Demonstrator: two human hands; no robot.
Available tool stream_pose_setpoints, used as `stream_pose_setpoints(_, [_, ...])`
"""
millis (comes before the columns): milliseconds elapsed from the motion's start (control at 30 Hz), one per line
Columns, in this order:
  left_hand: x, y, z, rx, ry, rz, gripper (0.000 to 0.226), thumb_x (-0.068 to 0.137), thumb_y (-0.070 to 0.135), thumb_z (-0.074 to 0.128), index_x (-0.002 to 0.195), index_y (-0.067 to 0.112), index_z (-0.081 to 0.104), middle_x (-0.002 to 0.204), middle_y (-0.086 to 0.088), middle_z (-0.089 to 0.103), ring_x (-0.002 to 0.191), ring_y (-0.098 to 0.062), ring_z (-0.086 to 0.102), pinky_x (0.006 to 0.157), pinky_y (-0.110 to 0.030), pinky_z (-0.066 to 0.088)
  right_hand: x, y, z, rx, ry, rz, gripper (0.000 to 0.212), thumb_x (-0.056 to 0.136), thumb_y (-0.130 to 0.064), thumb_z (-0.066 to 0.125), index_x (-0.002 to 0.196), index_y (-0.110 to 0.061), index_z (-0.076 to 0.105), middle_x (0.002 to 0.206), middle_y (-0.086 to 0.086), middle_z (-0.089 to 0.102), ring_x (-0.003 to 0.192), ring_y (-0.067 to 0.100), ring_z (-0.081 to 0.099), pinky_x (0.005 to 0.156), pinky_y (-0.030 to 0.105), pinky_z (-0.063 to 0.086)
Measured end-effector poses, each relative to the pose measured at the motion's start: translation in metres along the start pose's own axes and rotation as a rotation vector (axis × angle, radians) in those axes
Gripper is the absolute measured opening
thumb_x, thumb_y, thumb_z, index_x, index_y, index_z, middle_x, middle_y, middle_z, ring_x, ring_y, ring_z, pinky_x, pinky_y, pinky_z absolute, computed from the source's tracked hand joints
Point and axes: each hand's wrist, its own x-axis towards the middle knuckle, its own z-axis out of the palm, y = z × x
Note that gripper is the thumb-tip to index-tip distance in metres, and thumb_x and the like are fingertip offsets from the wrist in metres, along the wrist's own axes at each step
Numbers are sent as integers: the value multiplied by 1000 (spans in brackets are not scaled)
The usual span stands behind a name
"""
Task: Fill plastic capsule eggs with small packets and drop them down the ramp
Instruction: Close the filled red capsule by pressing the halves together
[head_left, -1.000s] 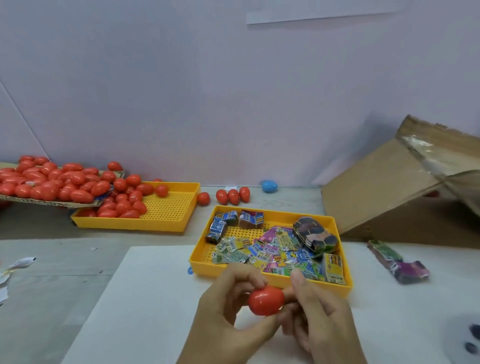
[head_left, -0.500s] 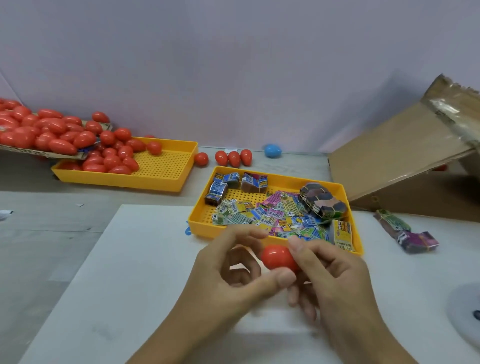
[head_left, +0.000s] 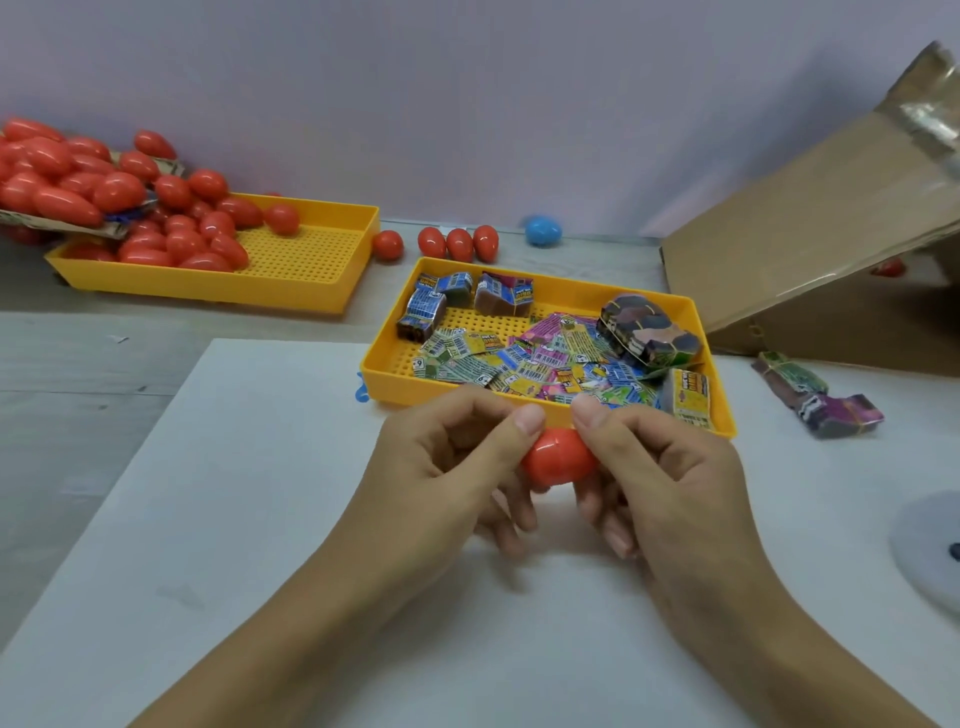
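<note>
While both hands (head_left: 566, 467) pinch it, red egg (head_left: 558, 464) half-hidden

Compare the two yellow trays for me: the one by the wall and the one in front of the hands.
The far tray holds red eggs piled at its left end, its right part bare; the near tray holds printed packets and bundled stacks across most of its floor. The far tray lies off the white sheet; the near tray rests on it. Both are yellow, shallow, with perforated floors.

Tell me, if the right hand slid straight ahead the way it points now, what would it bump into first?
Probably the near wall of the yellow packet tray, just beyond the right hand gripping the red egg; how high the hand sits is unclear, so it might pass over.
</note>
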Motion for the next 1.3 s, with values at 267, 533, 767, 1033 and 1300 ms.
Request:
stream_pose_setpoints(267, [-1,-10,-5,150,88,208,25,75,13,80,96,23,73,98,-3,76,91,-23,73,70,-34,62,1,-2,-1,49,-19,40,31,82,-46,73,76,-16,73,58,7,61,42,16,47,33,17,30])
stream_pose_setpoints(533, [-1,-6,-2,28,121,58,20,89,32,58,101,19,69,77,-1,65,61,-22,62,44,-33,52,-1,4,-4,5,-57,-72,30,71,-35,79,101,-30,77,82,0,71,67,11,60,45,24,46])
stream_pose_setpoints(767, [0,-3,0,55,112,68,26,89,41,58,86,18,71,62,-2,60,51,-19,58,39,-29,48,-2,7,-5,-130,-138,-128,41,73,-11,73,106,-35,75,95,-2,70,78,16,61,51,27,51])
stream_pose_setpoints(1033, [-2,-9,-2,110,136,246,30,75,28,78,104,26,69,101,0,74,88,-21,72,68,-31,60,0,3,-2,29,-97,12,27,87,-37,60,87,-14,73,72,7,66,55,16,55,39,25,40])
stream_pose_setpoints(1300, [1,-15,-5,122,34,231,42,79,2,67,114,27,65,112,-1,70,101,-26,69,77,-37,60,-1,4,-2,41,-32,-12,18,82,-31,68,91,-18,76,71,10,70,51,16,58,41,23,43])
